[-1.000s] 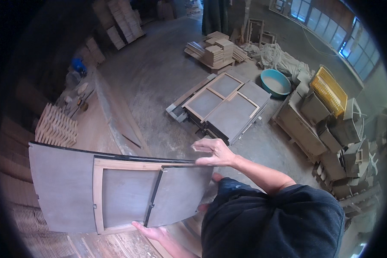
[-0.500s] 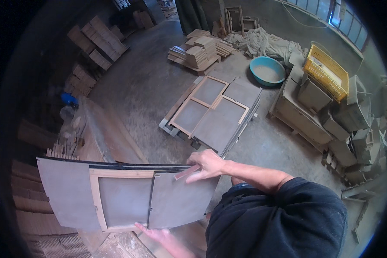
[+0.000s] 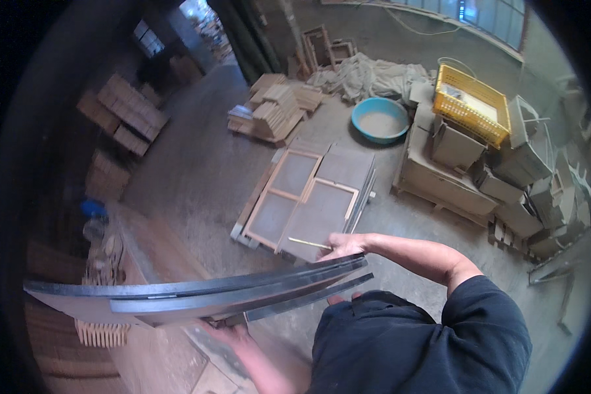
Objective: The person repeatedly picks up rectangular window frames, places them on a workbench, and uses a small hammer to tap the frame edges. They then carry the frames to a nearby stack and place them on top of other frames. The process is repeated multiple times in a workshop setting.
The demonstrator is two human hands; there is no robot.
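The right hand (image 3: 345, 245) grips the far edge of the grey panel stack (image 3: 197, 297); the left hand (image 3: 226, 330) supports its underside, fingers closed on it.

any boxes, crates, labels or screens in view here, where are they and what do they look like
Yellow plastic crate: upper right, atop the boxes, rectangular, open lattice walls.
Cardboard boxes: right side on the floor, stacked, plain brown.
No labels, signs or screens can be made out.
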